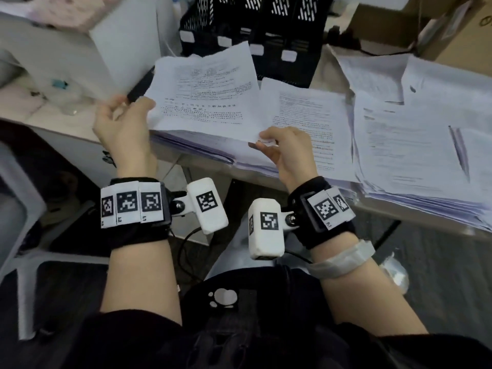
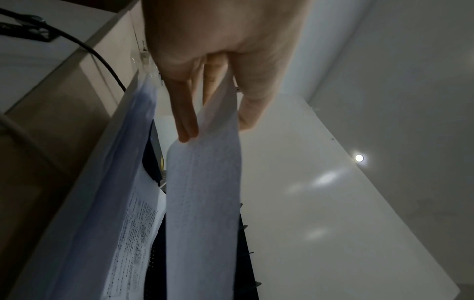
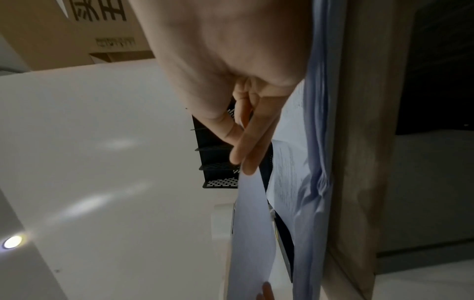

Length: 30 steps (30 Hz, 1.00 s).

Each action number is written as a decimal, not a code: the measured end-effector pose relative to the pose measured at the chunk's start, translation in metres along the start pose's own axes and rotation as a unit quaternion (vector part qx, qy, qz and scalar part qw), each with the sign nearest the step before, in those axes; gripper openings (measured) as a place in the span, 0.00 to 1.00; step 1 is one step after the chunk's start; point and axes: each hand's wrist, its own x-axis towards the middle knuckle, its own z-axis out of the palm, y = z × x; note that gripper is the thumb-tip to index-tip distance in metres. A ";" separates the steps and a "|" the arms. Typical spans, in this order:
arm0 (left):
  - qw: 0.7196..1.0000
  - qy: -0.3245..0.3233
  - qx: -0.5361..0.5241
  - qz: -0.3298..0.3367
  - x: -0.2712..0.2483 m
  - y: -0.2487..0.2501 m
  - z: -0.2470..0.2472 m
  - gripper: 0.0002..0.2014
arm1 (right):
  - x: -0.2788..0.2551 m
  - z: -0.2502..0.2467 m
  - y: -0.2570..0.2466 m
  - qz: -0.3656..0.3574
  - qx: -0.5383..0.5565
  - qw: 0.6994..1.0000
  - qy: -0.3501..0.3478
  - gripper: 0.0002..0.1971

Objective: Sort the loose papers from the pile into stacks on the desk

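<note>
Head view: the left hand (image 1: pixel 123 126) and right hand (image 1: pixel 286 150) each pinch an edge of a printed sheet (image 1: pixel 210 102), lifted over the paper pile (image 1: pixel 306 129) on the tabletop (image 1: pixel 330 67). Left wrist view: fingers (image 2: pixel 184 113) and thumb clamp the sheet. Right wrist view: fingers (image 3: pixel 251 146) pinch its corner.

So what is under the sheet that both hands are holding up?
Under the lifted sheet lies a thick stack of papers on the desk. Only its edges show; the sheet hides its top page.
</note>
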 end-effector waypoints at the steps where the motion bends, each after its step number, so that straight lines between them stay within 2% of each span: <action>1: 1.000 -0.016 0.005 -0.007 0.003 -0.002 -0.002 0.20 | 0.000 0.004 0.002 0.002 0.007 1.000 -0.002 0.11; 4: 0.996 -0.066 0.050 -0.011 0.006 -0.004 -0.006 0.25 | -0.002 0.013 0.004 0.021 0.000 1.000 -0.021 0.10; 6: 0.992 -0.057 0.113 0.012 0.009 -0.006 -0.009 0.28 | -0.003 0.016 0.006 0.046 -0.043 0.997 -0.055 0.08; 11: 0.971 -0.028 0.218 0.097 0.020 -0.010 -0.009 0.35 | -0.001 0.019 0.010 0.075 -0.159 0.973 -0.150 0.12; 18: 0.946 -0.008 0.297 0.128 0.016 -0.010 -0.001 0.40 | 0.007 0.013 0.003 0.014 -0.194 0.976 -0.101 0.17; 21: 0.903 -0.008 0.389 0.181 0.007 -0.009 0.007 0.40 | 0.008 0.008 -0.003 -0.010 -0.197 0.976 -0.086 0.18; 23: 0.876 -0.013 0.444 0.188 0.002 -0.006 0.015 0.38 | 0.007 0.004 -0.010 -0.031 -0.204 0.975 -0.080 0.18; 24: 0.873 -0.025 0.450 0.186 -0.001 -0.005 0.020 0.36 | 0.007 0.000 -0.014 -0.041 -0.208 0.974 -0.078 0.18; 28: 0.911 -0.130 0.352 0.172 -0.016 -0.001 0.046 0.28 | 0.005 -0.014 -0.037 -0.075 -0.228 0.969 -0.067 0.15; 30: 0.908 -0.171 0.339 0.176 -0.028 0.002 0.065 0.22 | 0.005 -0.023 -0.051 -0.090 -0.238 0.965 -0.061 0.14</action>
